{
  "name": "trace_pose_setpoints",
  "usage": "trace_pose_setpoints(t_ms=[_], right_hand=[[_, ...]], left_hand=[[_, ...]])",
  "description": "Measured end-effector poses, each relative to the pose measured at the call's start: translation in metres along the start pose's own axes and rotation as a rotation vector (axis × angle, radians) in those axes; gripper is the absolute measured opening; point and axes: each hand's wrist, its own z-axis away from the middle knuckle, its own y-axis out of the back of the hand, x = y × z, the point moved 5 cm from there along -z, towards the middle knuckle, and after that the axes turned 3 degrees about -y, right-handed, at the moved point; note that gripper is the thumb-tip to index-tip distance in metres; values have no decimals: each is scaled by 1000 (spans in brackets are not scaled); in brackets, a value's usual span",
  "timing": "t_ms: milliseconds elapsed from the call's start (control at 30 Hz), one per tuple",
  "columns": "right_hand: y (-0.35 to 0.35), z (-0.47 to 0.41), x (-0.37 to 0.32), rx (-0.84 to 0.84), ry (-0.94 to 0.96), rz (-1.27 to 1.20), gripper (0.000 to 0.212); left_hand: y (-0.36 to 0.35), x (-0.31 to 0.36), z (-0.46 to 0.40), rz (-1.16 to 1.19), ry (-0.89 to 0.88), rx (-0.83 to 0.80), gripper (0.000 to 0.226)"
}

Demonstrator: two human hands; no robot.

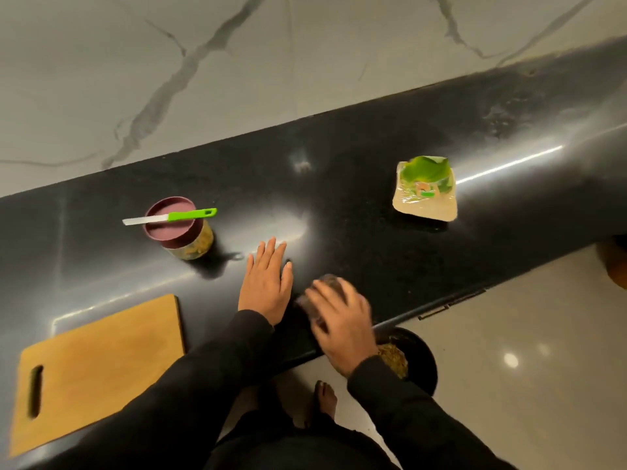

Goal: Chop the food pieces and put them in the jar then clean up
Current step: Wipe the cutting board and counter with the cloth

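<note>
The left hand (pixel 266 284) lies flat on the black desk (pixel 356 184), fingers straight and together, holding nothing; it probably steadies the person. The right hand (pixel 339 320), just beside it at the desk's near edge, is blurred with motion and curls over a dark cloth (pixel 327 283), pressing it to the surface, which reads as wiping crumbs toward the edge. Below that edge, under the right wrist, a dark bin (pixel 420 361) with scraps inside sits on the floor, likely placed to catch what is swept off. Beyond and left of the left hand stands the jar (pixel 191 244), lid on and food visible inside, with the green-handled knife (pixel 169 217) laid across the lid. Near the left forearm lies the bare board (pixel 98 364). Well off beyond the right hand sits a packet (pixel 424 189) of green leaves. Chopping and filling look finished; cleaning up is the step in hand
</note>
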Motion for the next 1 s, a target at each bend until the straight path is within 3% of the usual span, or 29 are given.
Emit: trace_pose_setpoints(t_ms=[200, 467, 1000], right_hand=[[-39, -60, -52, -168, 224, 40, 56], [-60, -131, -81, -211, 258, 43, 70], [-88, -260, -118, -153, 293, 34, 57]], left_hand=[[21, -48, -5, 4, 143, 72, 54], [36, -60, -43, -19, 142, 73, 55], [70, -107, -111, -42, 187, 66, 56]])
